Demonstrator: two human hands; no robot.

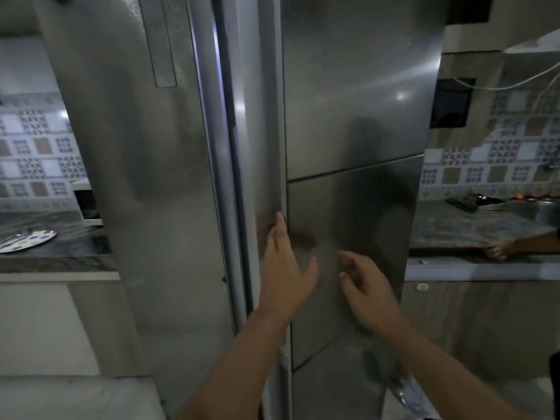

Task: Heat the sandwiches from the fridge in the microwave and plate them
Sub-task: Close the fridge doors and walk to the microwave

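A tall steel fridge (357,101) with side-by-side doors fills the middle of the head view. Its left door (145,177) stands slightly ajar, with a strip of light showing in the gap. My left hand (286,265) lies flat with straight fingers against the inner edge of the right door, fingertips on the vertical handle strip (271,165). My right hand (363,283) hovers just in front of the right door's lower panel, fingers loosely spread and holding nothing. The sandwiches and the microwave are not in sight.
A plate (27,241) with coloured spots lies on the dark counter at left. At right, a stone counter (472,228) carries a sink (542,212), and another person's hand (500,248) grips its front edge. Patterned tiles line both walls.
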